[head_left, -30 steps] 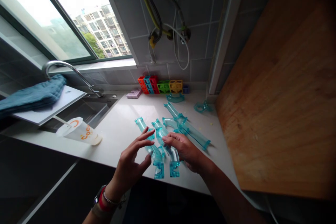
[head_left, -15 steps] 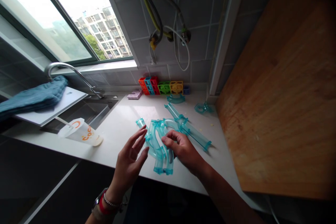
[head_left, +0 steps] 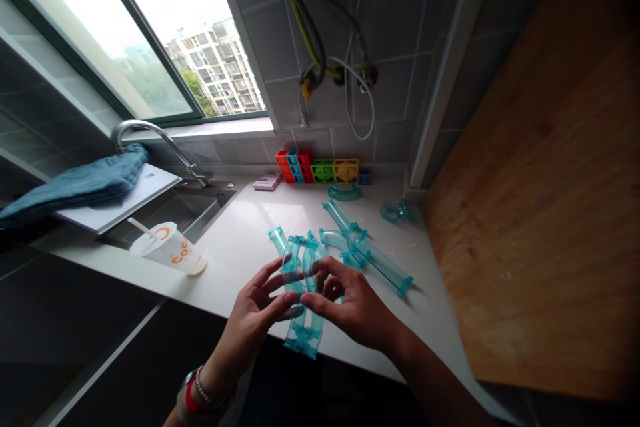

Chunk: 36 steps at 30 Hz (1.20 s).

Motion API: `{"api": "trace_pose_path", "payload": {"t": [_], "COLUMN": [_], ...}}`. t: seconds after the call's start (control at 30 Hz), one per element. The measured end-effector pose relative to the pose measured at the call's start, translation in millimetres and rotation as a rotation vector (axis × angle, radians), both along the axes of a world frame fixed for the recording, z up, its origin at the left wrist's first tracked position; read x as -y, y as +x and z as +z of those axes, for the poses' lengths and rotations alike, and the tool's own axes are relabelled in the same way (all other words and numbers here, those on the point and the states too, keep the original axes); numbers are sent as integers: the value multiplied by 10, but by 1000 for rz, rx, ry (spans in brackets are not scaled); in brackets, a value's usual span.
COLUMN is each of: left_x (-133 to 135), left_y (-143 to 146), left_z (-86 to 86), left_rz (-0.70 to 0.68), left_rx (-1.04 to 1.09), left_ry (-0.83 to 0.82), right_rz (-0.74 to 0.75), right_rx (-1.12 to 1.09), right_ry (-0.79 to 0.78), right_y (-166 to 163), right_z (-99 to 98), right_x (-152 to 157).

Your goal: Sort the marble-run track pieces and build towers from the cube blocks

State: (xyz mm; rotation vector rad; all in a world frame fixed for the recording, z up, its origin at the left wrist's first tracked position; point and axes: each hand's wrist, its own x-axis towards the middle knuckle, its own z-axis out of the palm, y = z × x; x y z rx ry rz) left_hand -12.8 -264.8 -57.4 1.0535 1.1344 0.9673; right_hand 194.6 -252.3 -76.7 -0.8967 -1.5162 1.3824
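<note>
White counter [head_left: 243, 247] below grey tiles [head_left: 395, 97], steel sink [head_left: 226, 196] at left, 2 hands [head_left: 260, 300] [head_left: 347, 297] pinching curved teal tube pieces [head_left: 303, 330]

White countertop [head_left: 245, 230]: loose teal pieces [head_left: 383, 267], coloured blocks [head_left: 323, 171], lilac packet [head_left: 267, 182], printed cup [head_left: 173, 248].

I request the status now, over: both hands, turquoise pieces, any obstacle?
Left hand, right hand: both gripping curved turquoise pieces. Other turquoise tubes close beyond. Nothing seen blocking; cup off left.
</note>
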Motion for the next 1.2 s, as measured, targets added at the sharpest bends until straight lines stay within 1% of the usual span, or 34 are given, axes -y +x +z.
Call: {"api": "trace_pose_path", "payload": {"t": [0.17, 0.27, 0.43, 0.67, 0.77, 0.87, 1.03, 1.13, 1.2], "left_x": [14, 18, 21, 23, 44, 63, 76, 87, 102], "left_y": [-36, -52, -67, -100, -112, -122, -90, -46, -21], "left_z": [-88, -118, -102, -113, -127, -113, -79, -101, -126], "left_rz": [-29, -39, -58, -81, -75, -81, -99, -82, -82], "left_rx": [32, 34, -2, -37, -87, -98, -30, -25, -27], "left_ry": [-4, -14, 9, 32, 55, 65, 14, -16, -31], "right_rz": [23, 55, 75, 129, 102, 71, 17, -34, -58], "right_rx": [127, 148, 190, 251, 284, 266, 228, 225, 219], "right_ry": [109, 157, 173, 185, 172, 180, 191, 184, 144], "right_y": [-1, 1, 24, 21, 7, -10, -42, -66, -82], "right_z": [-14, -19, -12, 58, 46, 34, 20, -21, -53], "right_x": [-17, -22, -22, 12, 21, 29, 32, 28, 30]}}
